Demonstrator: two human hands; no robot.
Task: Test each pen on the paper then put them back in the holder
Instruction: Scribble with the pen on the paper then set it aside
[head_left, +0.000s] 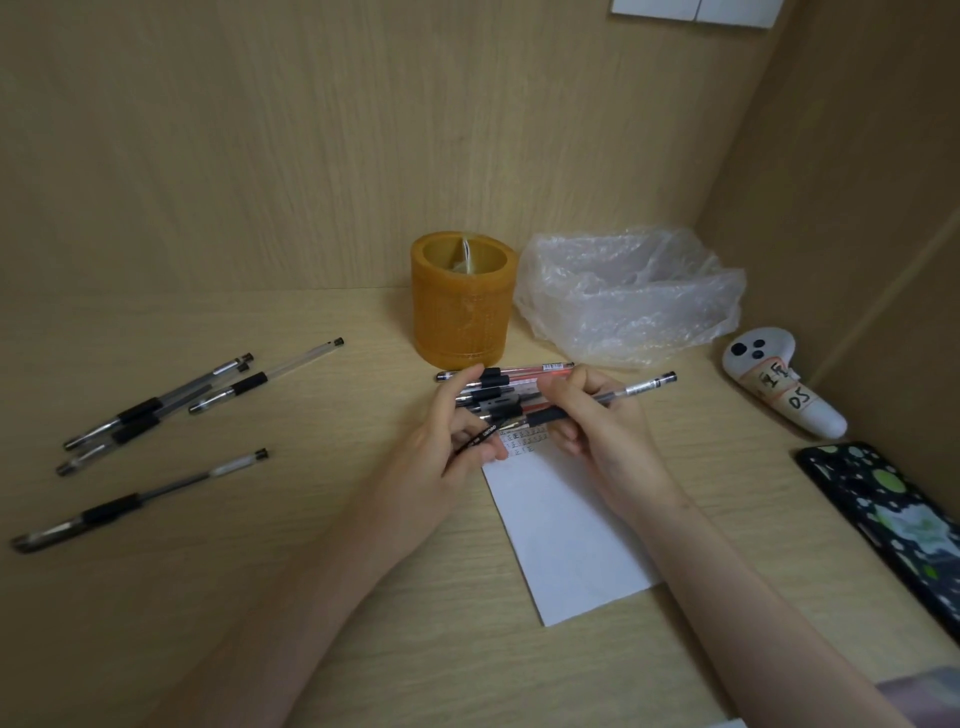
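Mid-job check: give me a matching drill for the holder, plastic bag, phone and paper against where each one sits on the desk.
Things:
1. holder
2. plastic bag
3. phone
4. paper

Places:
A. at the desk's right edge
B. under both hands, near the middle
C. against the back wall, right of the orange cup
D. against the back wall, left of the clear bag

Pairs: 1-D, 2-C, 3-A, 4-B

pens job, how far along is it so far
Done: rows of test marks sit at the top of the white paper sheet. In hand: the left hand grips a bundle of black-grip pens, and the right hand holds one clear pen. Left: the amber cylindrical holder has no pens standing in it, and four clear pens lie loose on the wooden desk.
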